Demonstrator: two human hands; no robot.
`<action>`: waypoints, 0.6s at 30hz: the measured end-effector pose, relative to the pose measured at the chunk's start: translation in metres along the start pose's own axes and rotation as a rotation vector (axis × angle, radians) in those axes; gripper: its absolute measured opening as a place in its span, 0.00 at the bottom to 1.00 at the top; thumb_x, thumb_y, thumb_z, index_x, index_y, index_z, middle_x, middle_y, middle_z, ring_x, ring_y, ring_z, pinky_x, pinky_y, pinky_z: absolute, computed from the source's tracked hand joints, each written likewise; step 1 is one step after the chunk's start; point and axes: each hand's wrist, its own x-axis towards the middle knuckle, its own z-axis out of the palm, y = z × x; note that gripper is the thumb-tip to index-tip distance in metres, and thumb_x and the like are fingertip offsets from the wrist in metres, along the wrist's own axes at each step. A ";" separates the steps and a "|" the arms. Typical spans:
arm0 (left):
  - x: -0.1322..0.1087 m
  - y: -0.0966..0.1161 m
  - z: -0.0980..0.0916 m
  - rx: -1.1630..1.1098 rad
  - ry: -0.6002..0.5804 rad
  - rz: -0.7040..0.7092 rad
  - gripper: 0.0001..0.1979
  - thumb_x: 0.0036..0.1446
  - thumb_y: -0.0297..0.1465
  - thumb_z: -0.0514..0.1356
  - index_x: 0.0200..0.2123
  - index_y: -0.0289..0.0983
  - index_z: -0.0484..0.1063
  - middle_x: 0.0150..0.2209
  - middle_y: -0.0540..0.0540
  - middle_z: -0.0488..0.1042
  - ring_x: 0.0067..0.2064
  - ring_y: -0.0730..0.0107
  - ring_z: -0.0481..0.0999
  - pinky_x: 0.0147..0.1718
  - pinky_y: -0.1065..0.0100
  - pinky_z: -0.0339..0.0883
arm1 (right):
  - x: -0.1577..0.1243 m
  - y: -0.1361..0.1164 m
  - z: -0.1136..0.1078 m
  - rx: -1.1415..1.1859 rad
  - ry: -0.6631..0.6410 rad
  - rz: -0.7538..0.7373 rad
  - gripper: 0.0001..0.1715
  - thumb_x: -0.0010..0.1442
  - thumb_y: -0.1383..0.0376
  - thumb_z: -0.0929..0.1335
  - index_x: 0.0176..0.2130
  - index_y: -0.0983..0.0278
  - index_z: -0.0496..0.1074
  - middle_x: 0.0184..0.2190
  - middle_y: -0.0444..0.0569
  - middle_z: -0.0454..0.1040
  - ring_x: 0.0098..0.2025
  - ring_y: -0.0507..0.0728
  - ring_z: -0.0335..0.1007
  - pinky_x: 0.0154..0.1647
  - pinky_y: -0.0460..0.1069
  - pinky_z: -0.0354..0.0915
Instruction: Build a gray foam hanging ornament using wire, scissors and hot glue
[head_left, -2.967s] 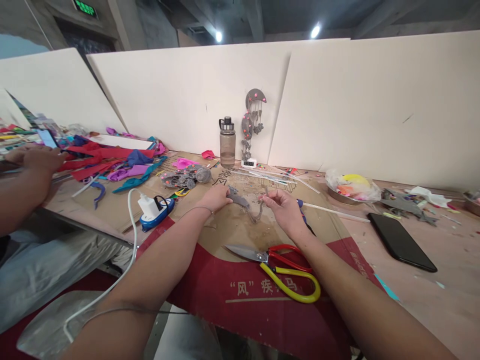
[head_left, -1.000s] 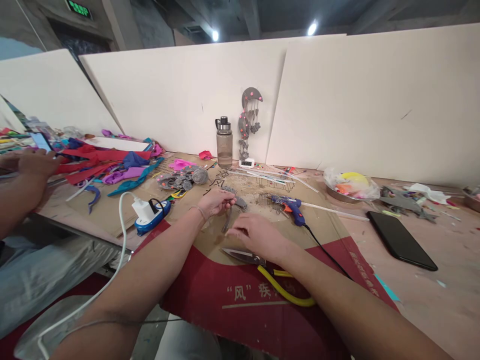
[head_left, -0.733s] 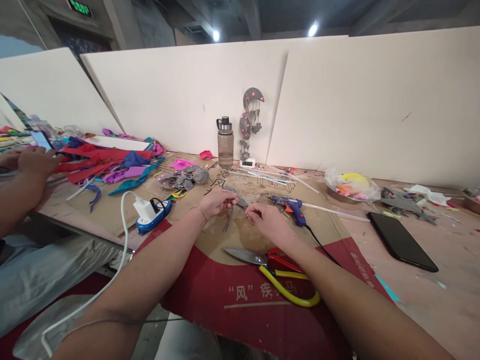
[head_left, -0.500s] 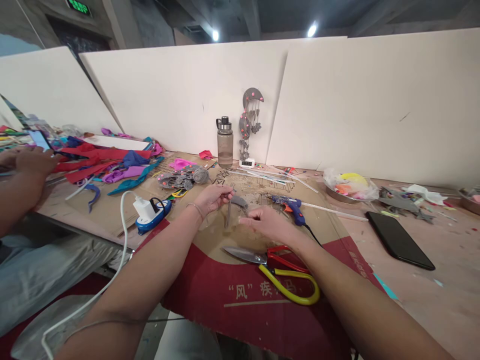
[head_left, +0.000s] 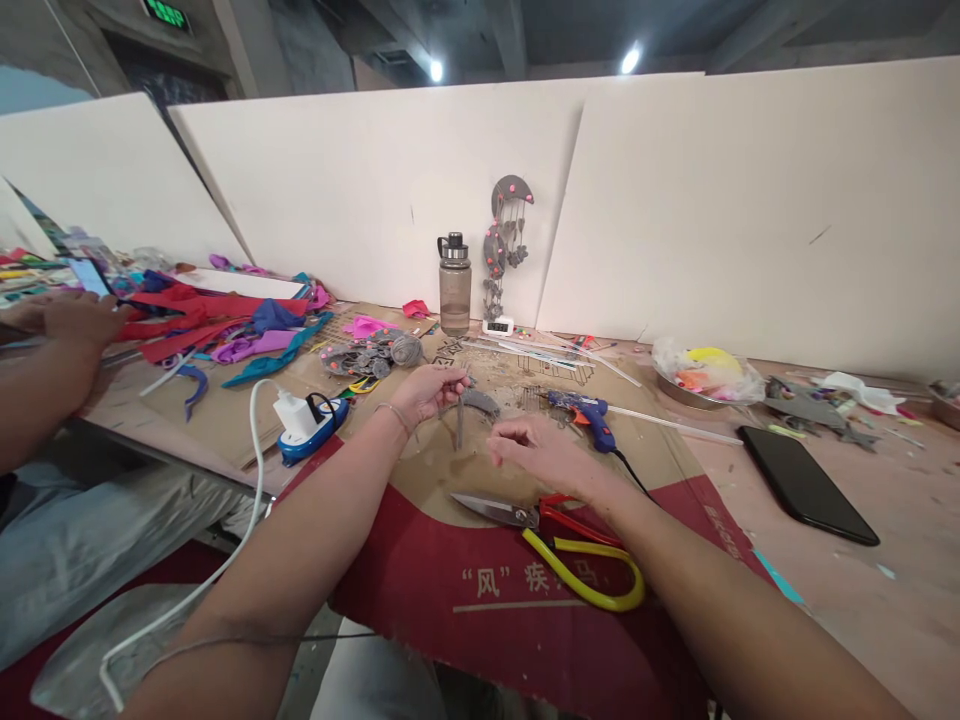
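A thin grey strip, felt by its look, dangles over the cardboard from the pinched fingers of my left hand. To its right is my right hand, apart from the strip; the fingers are curled together, and what they hold, if anything, is hidden. Behind the hands a grey crescent-shaped piece lies on the cardboard. Closer to me rest large scissors with one red and one yellow handle. A blue glue gun lies just beyond my right hand, a clear glue stick in its rear.
Against the white board stand a water bottle and a grey crescent hanging ornament. Left are grey felt pieces with yarn, a power strip and a co-worker's hands with a phone. A black phone lies right.
My right hand has drawn slightly away from the strip, its fingers curling downward. My left hand keeps its pinch, the strip hanging straighter. The whole view has shifted slightly.
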 end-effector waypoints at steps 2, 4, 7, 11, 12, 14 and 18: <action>-0.001 0.002 0.000 -0.022 -0.003 0.049 0.07 0.54 0.20 0.60 0.24 0.28 0.71 0.23 0.46 0.71 0.20 0.84 0.66 0.14 0.82 0.56 | 0.000 0.002 0.001 -0.034 -0.004 0.036 0.24 0.59 0.56 0.64 0.17 0.63 0.66 0.14 0.40 0.60 0.19 0.48 0.52 0.21 0.45 0.46; -0.003 0.003 0.000 -0.053 -0.021 0.095 0.06 0.54 0.21 0.60 0.25 0.29 0.71 0.24 0.47 0.71 0.20 0.84 0.66 0.15 0.82 0.56 | 0.000 0.004 0.002 -0.068 -0.003 0.023 0.24 0.59 0.56 0.64 0.16 0.63 0.66 0.14 0.40 0.60 0.19 0.48 0.52 0.21 0.45 0.46; -0.005 0.003 0.004 -0.070 -0.066 0.110 0.07 0.56 0.23 0.59 0.25 0.29 0.70 0.24 0.47 0.71 0.20 0.84 0.66 0.15 0.82 0.56 | 0.003 0.009 0.004 -0.083 0.052 -0.043 0.09 0.57 0.62 0.65 0.30 0.62 0.74 0.22 0.41 0.69 0.25 0.50 0.60 0.26 0.45 0.54; -0.009 -0.001 0.013 -0.029 -0.140 0.100 0.07 0.54 0.24 0.62 0.25 0.29 0.70 0.24 0.48 0.70 0.20 0.85 0.64 0.14 0.81 0.53 | 0.008 0.019 0.002 -0.026 0.302 0.007 0.10 0.57 0.64 0.64 0.36 0.62 0.74 0.31 0.45 0.74 0.34 0.53 0.67 0.37 0.47 0.60; -0.011 -0.002 0.016 -0.015 -0.164 0.106 0.07 0.52 0.25 0.64 0.25 0.29 0.70 0.24 0.48 0.70 0.20 0.85 0.64 0.14 0.81 0.52 | 0.010 0.022 0.000 0.003 0.358 0.034 0.10 0.58 0.62 0.64 0.34 0.63 0.74 0.32 0.46 0.75 0.34 0.53 0.67 0.38 0.48 0.60; -0.014 -0.005 0.021 0.014 -0.221 0.122 0.08 0.50 0.27 0.66 0.25 0.30 0.70 0.24 0.49 0.70 0.20 0.85 0.64 0.15 0.81 0.51 | 0.012 0.028 -0.002 0.056 0.449 0.088 0.12 0.58 0.59 0.64 0.34 0.63 0.74 0.30 0.45 0.74 0.32 0.53 0.65 0.36 0.48 0.59; -0.021 -0.008 0.029 0.095 -0.310 0.129 0.11 0.48 0.31 0.68 0.25 0.30 0.70 0.24 0.49 0.70 0.21 0.84 0.64 0.16 0.79 0.51 | 0.014 0.036 -0.004 0.067 0.575 0.146 0.16 0.55 0.54 0.67 0.38 0.63 0.73 0.23 0.41 0.65 0.26 0.52 0.58 0.30 0.48 0.56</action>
